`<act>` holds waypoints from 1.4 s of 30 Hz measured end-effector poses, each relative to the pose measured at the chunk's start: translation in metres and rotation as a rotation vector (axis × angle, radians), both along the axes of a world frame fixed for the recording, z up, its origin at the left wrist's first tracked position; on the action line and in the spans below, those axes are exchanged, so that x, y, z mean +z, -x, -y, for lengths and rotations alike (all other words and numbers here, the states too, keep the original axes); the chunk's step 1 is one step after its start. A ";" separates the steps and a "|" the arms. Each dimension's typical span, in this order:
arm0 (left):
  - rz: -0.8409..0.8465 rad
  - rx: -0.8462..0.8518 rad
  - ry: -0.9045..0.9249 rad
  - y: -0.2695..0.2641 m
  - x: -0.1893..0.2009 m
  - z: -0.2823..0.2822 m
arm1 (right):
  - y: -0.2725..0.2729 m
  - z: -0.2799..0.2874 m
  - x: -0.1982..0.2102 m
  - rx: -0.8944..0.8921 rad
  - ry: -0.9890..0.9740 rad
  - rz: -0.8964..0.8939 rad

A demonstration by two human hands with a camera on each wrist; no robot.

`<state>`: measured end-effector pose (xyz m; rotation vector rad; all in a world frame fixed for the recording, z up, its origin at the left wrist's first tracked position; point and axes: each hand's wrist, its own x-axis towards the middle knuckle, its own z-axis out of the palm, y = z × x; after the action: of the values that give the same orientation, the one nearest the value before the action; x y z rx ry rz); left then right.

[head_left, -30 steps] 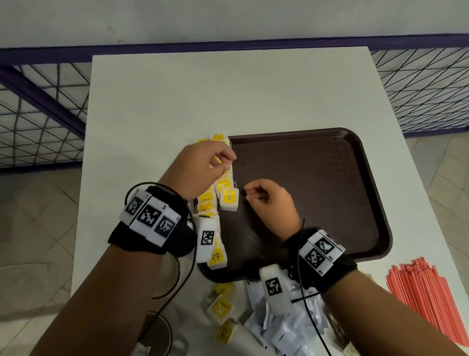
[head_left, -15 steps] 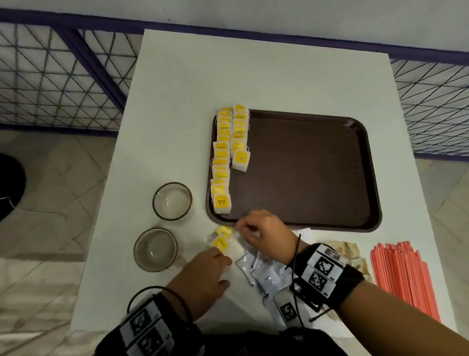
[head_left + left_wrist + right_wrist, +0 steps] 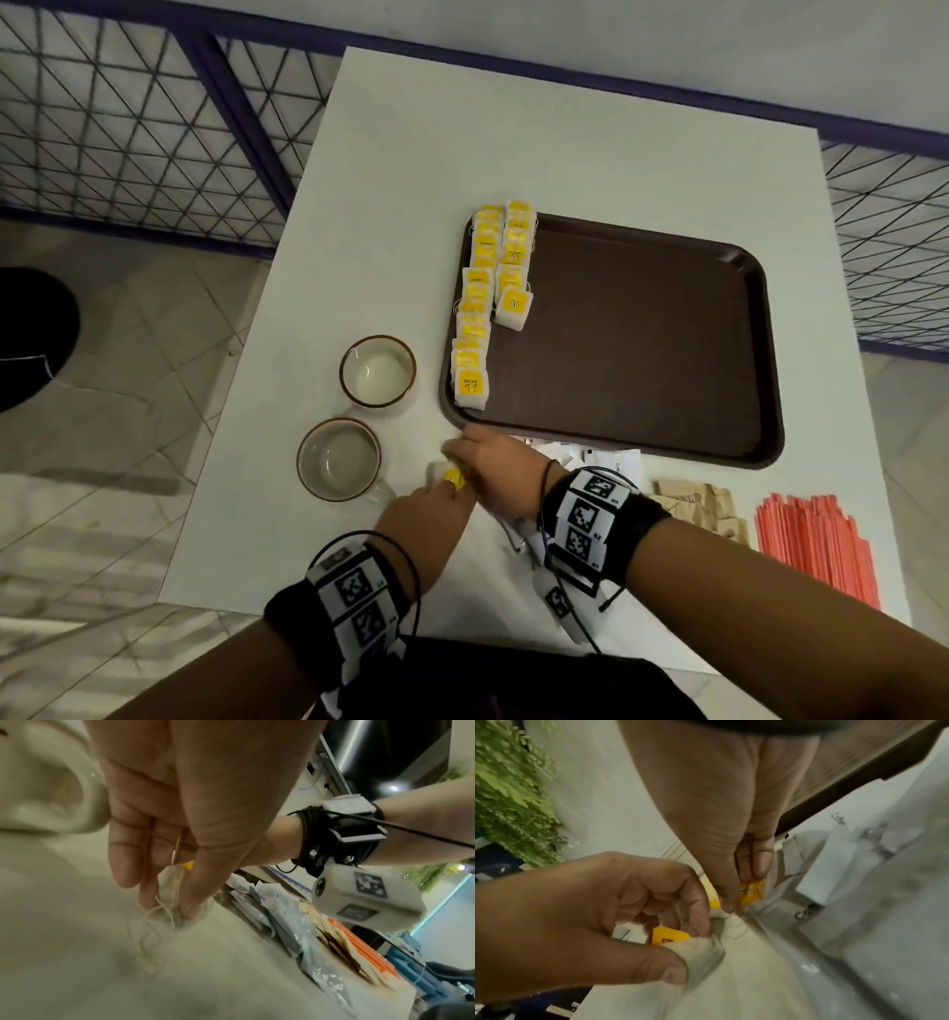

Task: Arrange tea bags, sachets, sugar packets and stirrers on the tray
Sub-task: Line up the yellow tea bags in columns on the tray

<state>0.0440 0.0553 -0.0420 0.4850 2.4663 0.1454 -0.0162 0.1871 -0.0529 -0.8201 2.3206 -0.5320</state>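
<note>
A brown tray point(image 3: 667, 334) lies on the white table point(image 3: 411, 154), with two rows of yellow-tagged tea bags point(image 3: 485, 303) along its left side. In front of the tray's near left corner, both hands meet over loose tea bags. My left hand point(image 3: 445, 488) pinches one tea bag point(image 3: 170, 882) between thumb and fingers, its string trailing on the table. In the right wrist view that left hand point(image 3: 687, 953) and its bag point(image 3: 700, 951) are plain. My right hand point(image 3: 462, 452) pinches another tea bag point(image 3: 750, 895) by its yellow tag.
Two empty glass cups point(image 3: 377, 370) point(image 3: 339, 459) stand left of the tray. White sachets point(image 3: 611, 460), brown sugar packets point(image 3: 703, 506) and a stack of orange stirrers point(image 3: 816, 545) lie along the near right edge. A mesh railing point(image 3: 128, 128) borders the table.
Both hands left the tea-bag rows on the tray and came down to the loose bags in front of it. Each hand now pinches a tea bag.
</note>
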 end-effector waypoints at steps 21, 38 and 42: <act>0.189 0.439 -0.773 0.049 0.050 0.033 | 0.027 -0.047 0.020 -0.735 0.552 0.204; 0.055 0.036 -0.477 0.193 0.018 -0.042 | 0.107 -0.102 0.012 -0.643 0.032 0.071; 0.111 0.052 -0.470 0.199 0.022 -0.048 | 0.104 -0.109 0.000 -0.850 0.141 0.074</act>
<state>-0.1546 0.1037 -0.0197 0.5894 2.3302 0.7633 -0.1202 0.2958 -0.0529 0.1845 2.5062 -1.0582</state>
